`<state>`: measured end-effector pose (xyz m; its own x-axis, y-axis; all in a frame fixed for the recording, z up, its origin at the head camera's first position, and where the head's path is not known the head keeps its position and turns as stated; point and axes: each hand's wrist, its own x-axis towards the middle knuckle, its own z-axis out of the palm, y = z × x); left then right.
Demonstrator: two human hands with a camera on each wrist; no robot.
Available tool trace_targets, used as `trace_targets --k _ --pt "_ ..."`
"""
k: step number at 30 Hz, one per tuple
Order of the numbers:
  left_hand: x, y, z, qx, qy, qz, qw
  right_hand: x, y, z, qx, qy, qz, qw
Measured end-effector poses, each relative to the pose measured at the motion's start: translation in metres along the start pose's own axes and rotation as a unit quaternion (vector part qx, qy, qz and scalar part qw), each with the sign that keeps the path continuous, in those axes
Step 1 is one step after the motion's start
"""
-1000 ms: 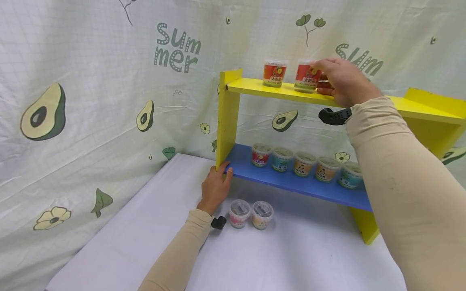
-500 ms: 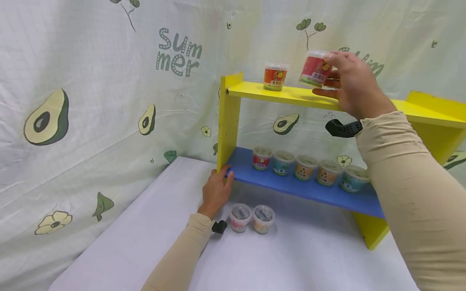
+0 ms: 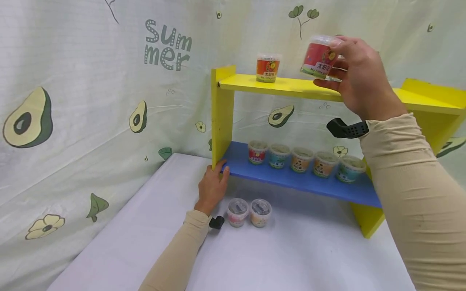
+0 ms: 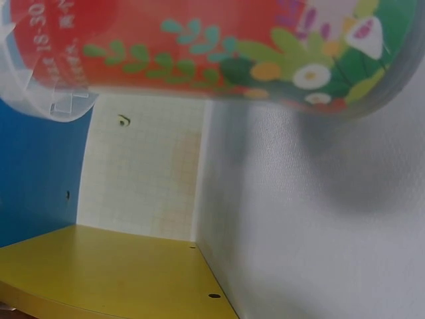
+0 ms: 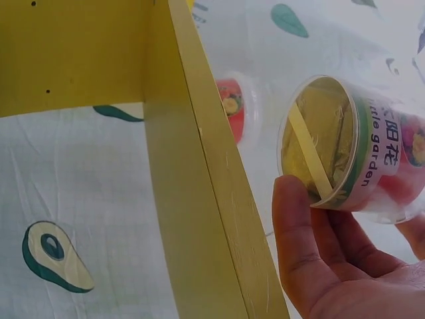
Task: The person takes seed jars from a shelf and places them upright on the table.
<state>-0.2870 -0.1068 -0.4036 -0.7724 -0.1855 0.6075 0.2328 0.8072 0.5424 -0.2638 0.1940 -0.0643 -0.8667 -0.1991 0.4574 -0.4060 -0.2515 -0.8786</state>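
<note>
My right hand (image 3: 333, 60) grips a red-labelled clear cup (image 3: 319, 56), tilted and lifted just above the yellow top shelf (image 3: 291, 87). The right wrist view shows that cup (image 5: 345, 146) from below, with my thumb and fingers (image 5: 319, 259) around it. A second red cup (image 3: 267, 68) stands further left on the top shelf. My left hand (image 3: 212, 184) rests against the shelf's lower left corner, fingertips on the blue shelf's (image 3: 302, 186) edge. Close to the left wrist camera lies a red flowered cup (image 4: 212, 53).
Several small cups (image 3: 300, 159) stand in a row on the blue shelf. Two more cups (image 3: 248, 211) sit on the white table (image 3: 291, 258) beside my left wrist. An avocado-print cloth (image 3: 91, 101) hangs behind and to the left.
My right hand has lifted the red cup off the top shelf and tilted it. The left hand has stayed at the shelf corner.
</note>
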Motion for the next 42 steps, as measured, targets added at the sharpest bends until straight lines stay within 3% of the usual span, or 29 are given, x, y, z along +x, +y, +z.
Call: trace_targets --k 8,17,28,35,42 --pt "-0.002 -0.003 -0.002 0.003 -0.005 -0.015 0.9999 -0.010 0.004 0.004 -0.004 -0.015 -0.011 1.000" --pt "-0.002 -0.004 0.000 0.005 -0.006 -0.009 0.9999 -0.025 0.003 -0.006 -0.001 -0.017 -0.020 1.000" --pt "0.002 0.000 0.001 0.008 -0.001 -0.002 1.0000 -0.047 0.002 -0.015 0.094 -0.052 -0.018 0.994" --pt "-0.006 0.002 0.000 0.004 -0.018 -0.014 0.9997 -0.074 0.021 -0.011 0.088 -0.073 -0.022 0.993" --pt "-0.005 0.002 -0.001 0.004 -0.001 -0.006 1.0000 -0.100 0.051 -0.011 0.043 -0.075 -0.066 0.994"
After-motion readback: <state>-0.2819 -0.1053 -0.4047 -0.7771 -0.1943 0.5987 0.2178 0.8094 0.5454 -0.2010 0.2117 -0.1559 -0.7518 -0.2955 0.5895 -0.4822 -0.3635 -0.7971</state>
